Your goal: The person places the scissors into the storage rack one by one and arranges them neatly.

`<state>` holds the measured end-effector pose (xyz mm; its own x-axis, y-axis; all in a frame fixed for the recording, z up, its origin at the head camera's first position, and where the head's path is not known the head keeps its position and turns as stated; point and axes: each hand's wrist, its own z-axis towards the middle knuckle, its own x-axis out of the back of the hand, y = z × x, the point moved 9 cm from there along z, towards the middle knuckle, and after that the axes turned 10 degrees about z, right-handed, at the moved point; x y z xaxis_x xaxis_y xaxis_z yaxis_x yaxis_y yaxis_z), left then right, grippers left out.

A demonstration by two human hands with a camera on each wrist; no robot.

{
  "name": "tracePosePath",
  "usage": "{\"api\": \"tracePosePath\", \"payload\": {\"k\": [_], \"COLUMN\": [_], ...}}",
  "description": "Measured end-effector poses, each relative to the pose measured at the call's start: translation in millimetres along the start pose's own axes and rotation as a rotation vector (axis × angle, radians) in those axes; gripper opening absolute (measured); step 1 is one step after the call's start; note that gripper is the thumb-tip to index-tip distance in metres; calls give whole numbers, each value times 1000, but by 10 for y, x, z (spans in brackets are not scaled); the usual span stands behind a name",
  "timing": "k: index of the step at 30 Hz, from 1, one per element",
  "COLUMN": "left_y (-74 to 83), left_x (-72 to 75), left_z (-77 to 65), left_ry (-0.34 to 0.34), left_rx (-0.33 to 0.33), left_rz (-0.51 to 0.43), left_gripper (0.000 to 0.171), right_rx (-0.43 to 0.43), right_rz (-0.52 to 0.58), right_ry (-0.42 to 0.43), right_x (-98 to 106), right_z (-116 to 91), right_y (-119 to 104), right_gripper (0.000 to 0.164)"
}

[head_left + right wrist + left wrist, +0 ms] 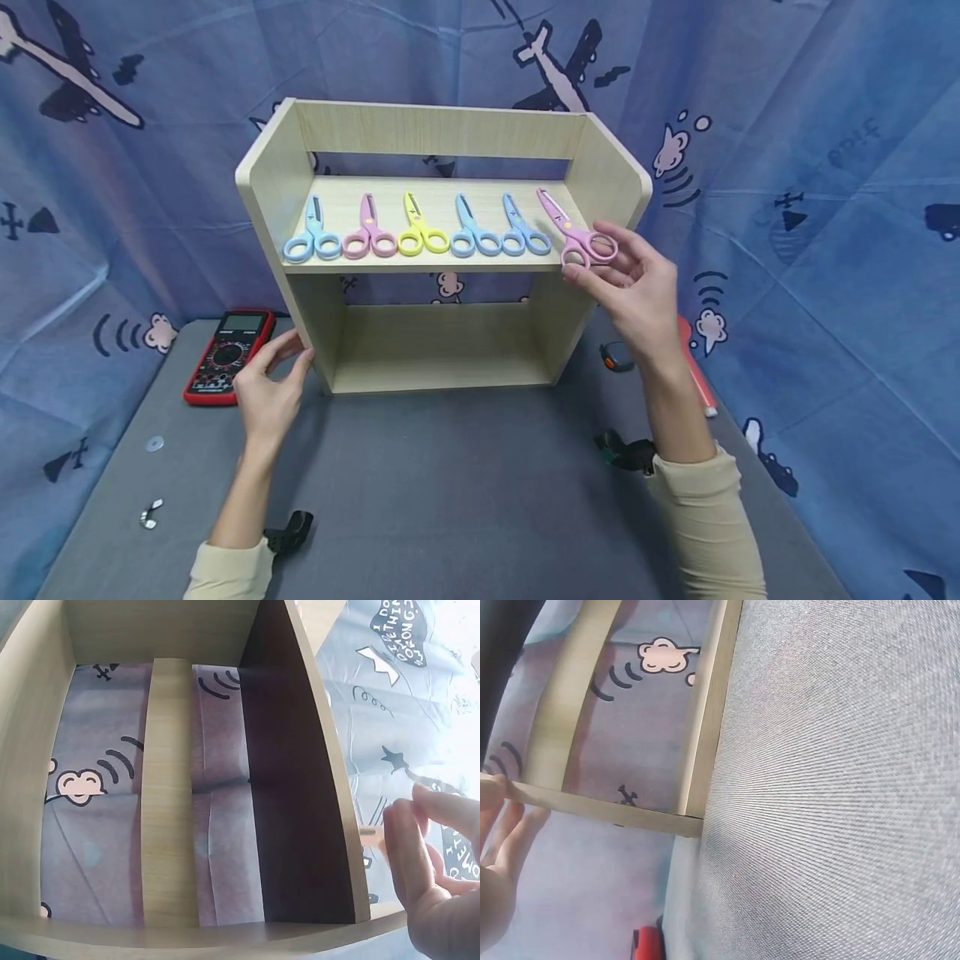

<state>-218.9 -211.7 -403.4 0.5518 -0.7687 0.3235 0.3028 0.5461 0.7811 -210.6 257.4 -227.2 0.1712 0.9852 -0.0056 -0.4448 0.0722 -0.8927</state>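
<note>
A small two-tier wooden shelf (pixel 442 267) stands on the grey table. Along its upper board lie several children's scissors in a row: light blue scissors (pixel 312 233) at the left end, pink scissors (pixel 369 229), yellow scissors (pixel 420 229), then two more light blue pairs. At the right end, my right hand (pixel 637 279) pinches pink-purple scissors (pixel 576 233) by the handle loops, their blades pointing to the back left. In the right wrist view, the shelf side hides most of these scissors. My left hand (pixel 273 392) holds the lower left side panel (pixel 592 810) at its edge.
A red multimeter (pixel 228 358) lies left of the shelf. Nearer on that side are a small clear disc (pixel 154 443) and a metal piece (pixel 151 514). Right of the shelf lie a dark ring-shaped item (pixel 617 357) and a red item (pixel 697 371) behind the forearm. Blue patterned curtains surround the table.
</note>
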Motion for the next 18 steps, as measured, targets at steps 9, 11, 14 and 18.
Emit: {"api": "tracePosePath", "payload": {"k": [9,11,14,18], "left_y": [-2,-1,4,14], "left_x": [4,4,6,11], "left_z": [2,2,-1,-7], "left_ry": [-1,-3,-2,-3], "left_rx": [8,8,7,4], "left_rz": [-1,-3,-5,-9], "left_gripper": [38,38,38,38], "right_rx": [65,62,58,60], "right_rz": [-180,-201,-242,-348], "right_ry": [72,74,87,120], "right_x": [-9,-30,-48,-42], "right_z": [49,62,82,101], "right_y": [1,6,17,4], "right_gripper": [65,66,68,69]}}
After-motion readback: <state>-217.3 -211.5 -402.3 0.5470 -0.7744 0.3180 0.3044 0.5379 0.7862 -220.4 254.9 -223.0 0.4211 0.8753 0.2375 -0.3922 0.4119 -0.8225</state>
